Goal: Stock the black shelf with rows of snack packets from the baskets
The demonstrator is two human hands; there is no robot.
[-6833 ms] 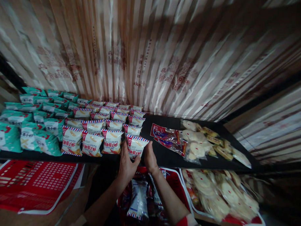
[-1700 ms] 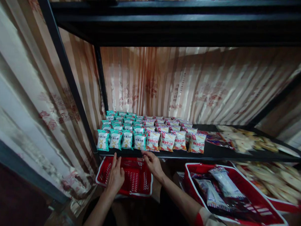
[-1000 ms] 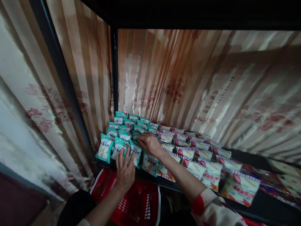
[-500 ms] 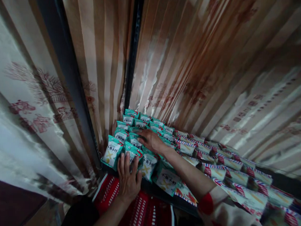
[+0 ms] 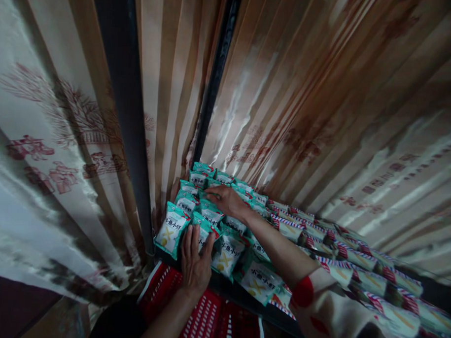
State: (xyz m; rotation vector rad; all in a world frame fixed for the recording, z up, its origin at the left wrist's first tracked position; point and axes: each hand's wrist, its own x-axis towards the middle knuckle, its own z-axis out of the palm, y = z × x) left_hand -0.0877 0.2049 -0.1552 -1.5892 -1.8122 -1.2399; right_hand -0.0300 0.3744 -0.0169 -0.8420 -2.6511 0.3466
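Rows of teal snack packets (image 5: 173,231) stand at the left end of a black shelf (image 5: 239,296). My left hand (image 5: 195,259) lies flat, fingers apart, against the front packet of the second row. My right hand (image 5: 226,200) reaches further back and rests palm down on the teal packets (image 5: 201,177) of the rear rows. Neither hand grips anything. To the right stand rows of white packets with red and blue striped edges (image 5: 358,279).
A red plastic basket (image 5: 205,321) sits below the shelf's front edge under my left forearm. A black upright post (image 5: 122,111) stands at the shelf's left corner. A striped, patterned curtain (image 5: 324,103) hangs behind and to the left.
The view has come closer and swung left. My right hand has slid further back over the teal packets; my left hand stays pressed on the front ones.
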